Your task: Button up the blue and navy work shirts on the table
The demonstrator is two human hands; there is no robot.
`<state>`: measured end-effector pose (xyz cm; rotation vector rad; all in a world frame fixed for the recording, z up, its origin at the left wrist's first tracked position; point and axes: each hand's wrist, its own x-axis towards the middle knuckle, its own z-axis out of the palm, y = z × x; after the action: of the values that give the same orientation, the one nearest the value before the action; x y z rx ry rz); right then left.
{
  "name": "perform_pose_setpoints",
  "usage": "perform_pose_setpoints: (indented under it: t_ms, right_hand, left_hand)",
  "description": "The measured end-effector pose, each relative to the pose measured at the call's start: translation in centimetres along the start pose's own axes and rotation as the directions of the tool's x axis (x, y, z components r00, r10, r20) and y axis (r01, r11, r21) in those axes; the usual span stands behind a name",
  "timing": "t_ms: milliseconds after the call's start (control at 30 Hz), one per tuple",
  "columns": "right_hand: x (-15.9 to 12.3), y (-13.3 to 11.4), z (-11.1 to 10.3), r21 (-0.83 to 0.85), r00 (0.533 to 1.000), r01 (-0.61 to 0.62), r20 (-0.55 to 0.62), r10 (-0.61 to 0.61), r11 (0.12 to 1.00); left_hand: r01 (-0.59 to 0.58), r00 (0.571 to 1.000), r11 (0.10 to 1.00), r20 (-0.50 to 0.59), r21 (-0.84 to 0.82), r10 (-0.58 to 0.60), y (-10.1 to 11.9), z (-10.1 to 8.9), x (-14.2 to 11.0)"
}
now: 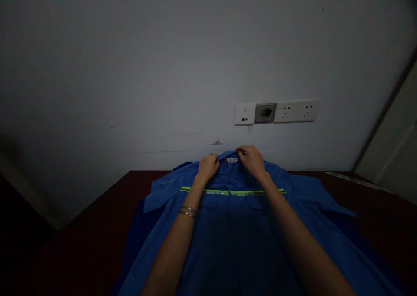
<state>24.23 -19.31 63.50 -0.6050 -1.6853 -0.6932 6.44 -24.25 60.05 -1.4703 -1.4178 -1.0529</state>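
Note:
A blue work shirt (215,226) with a yellow-green and silver reflective stripe across the chest lies spread front-up, its collar toward the wall. My left hand (207,166) pinches the left side of the collar. On the other side of the collar, the fingers of my right hand (252,159) are closed on the fabric. Between the hands a small white label (231,160) shows inside the neck. Darker blue cloth (137,231) sticks out from under the shirt at both sides. The lower part of the shirt is in shadow and partly covered by my forearms.
The shirt rests on a dark red-brown table (97,218) pushed against a pale wall (146,70). Sockets and a switch panel (295,110) are set in the wall above the table. A pale strip (358,181) lies at the table's back right.

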Motion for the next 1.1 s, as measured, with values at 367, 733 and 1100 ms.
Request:
perform_pose_setpoints:
  t_ms: [367,733,1100]
  right_hand:
    - [-0.6,-5.4,0.0,0.139,0.942,0.223,0.223,-0.25,0.965]
    - [-4.8,-7.0,8.1,0.142,0.882,-0.084,0.47,0.007,0.986]
    - [-3.8,-6.7,7.8,0.272,0.743,-0.259,0.669,0.011,0.927]
  left_hand:
    - [0.086,0.995,0.94,-0.013,-0.329,-0.096,-3.0,-0.3,1.6]
    - [0.089,0.989,0.899,-0.068,-0.428,-0.131,-2.7,-0.8,2.0]
    - [0.178,0.944,0.847,-0.157,-0.501,-0.291,-2.5,-0.3,2.7]
